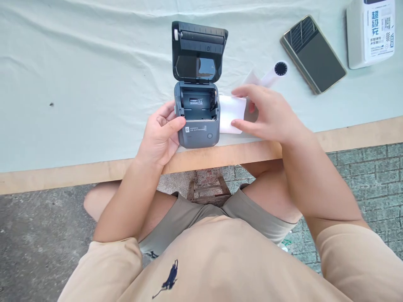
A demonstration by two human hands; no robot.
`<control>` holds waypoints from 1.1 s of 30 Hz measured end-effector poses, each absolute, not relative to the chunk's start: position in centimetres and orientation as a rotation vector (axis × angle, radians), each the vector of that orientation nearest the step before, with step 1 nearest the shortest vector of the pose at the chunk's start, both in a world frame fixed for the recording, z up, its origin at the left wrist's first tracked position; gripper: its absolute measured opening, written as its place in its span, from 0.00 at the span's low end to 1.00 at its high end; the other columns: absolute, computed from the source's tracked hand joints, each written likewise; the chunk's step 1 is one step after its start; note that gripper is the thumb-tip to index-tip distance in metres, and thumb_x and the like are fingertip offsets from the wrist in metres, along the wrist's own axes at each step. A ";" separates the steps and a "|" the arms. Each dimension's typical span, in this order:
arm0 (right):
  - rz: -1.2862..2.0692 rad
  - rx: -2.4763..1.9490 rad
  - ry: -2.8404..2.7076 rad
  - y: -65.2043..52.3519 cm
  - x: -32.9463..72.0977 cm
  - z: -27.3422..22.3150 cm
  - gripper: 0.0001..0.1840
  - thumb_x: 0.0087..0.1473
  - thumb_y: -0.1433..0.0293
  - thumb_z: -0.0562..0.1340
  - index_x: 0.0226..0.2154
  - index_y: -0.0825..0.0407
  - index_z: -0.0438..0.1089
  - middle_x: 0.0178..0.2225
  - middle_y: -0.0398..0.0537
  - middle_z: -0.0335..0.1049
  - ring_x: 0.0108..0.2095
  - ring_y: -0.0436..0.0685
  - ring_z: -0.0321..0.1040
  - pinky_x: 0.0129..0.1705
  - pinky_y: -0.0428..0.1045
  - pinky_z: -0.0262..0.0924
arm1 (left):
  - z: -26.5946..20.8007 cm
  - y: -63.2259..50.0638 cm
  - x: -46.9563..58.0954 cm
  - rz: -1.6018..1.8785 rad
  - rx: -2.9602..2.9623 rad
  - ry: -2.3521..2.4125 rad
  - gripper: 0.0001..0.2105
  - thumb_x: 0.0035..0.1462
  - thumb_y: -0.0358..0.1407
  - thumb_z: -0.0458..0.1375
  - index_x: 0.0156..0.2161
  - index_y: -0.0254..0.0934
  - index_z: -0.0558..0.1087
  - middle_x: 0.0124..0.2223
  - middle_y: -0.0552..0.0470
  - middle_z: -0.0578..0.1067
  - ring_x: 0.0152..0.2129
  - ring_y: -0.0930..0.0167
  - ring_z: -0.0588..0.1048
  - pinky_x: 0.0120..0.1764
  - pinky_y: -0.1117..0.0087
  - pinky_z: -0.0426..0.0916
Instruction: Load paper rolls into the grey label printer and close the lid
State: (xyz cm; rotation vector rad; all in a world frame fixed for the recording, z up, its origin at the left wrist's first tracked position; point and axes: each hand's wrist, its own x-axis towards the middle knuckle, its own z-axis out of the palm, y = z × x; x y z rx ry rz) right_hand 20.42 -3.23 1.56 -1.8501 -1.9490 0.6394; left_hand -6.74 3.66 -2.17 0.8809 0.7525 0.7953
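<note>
A dark grey label printer (199, 134) rests near the table's front edge with its black lid (199, 50) swung up and back. Its roll compartment (197, 107) shows bare inside, with a small printed label. My left hand (165, 132) grips the printer's left side, thumb on the top near the compartment. Beside the printer on the right lies a white piece of paper (232, 113). My right hand (264, 111) is at its right edge, thumb and fingers apart; whether they press on the paper is unclear. Behind that hand lies a white paper roll (270, 77) with a black core end.
A dark-screened phone (315, 54) with a gold edge lies to the right. At the far right stands a white box (371, 35) with blue printing. A pale cloth (94, 84) covers the table, whose wooden front edge (204, 157) shows. Below is a wooden stool (209, 191).
</note>
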 end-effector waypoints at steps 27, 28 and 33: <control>0.964 -1.524 -1.515 -3.8 18.9 2.3 0.28 0.61 0.43 0.65 0.54 0.40 0.64 0.40 0.46 0.72 0.35 0.57 0.68 0.37 0.56 0.69 | -2.2 3.6 -6.8 0.819 0.846 0.747 0.20 0.50 0.43 0.76 0.47 0.42 0.81 0.55 0.50 0.85 0.64 0.53 0.77 0.60 0.56 0.82; 0.974 -1.529 -1.516 -3.7 19.0 2.2 0.31 0.59 0.39 0.64 0.55 0.40 0.63 0.40 0.46 0.72 0.35 0.57 0.68 0.37 0.57 0.70 | -2.3 3.6 -6.8 0.821 0.845 0.747 0.20 0.50 0.43 0.76 0.47 0.42 0.82 0.54 0.50 0.85 0.63 0.53 0.78 0.60 0.55 0.82; 1.022 -1.561 -1.443 -3.2 19.0 1.3 0.39 0.53 0.31 0.63 0.55 0.38 0.61 0.42 0.47 0.72 0.38 0.60 0.72 0.41 0.59 0.74 | -2.4 3.6 -6.9 0.827 0.842 0.727 0.20 0.50 0.42 0.76 0.48 0.41 0.81 0.55 0.49 0.85 0.64 0.53 0.78 0.59 0.56 0.83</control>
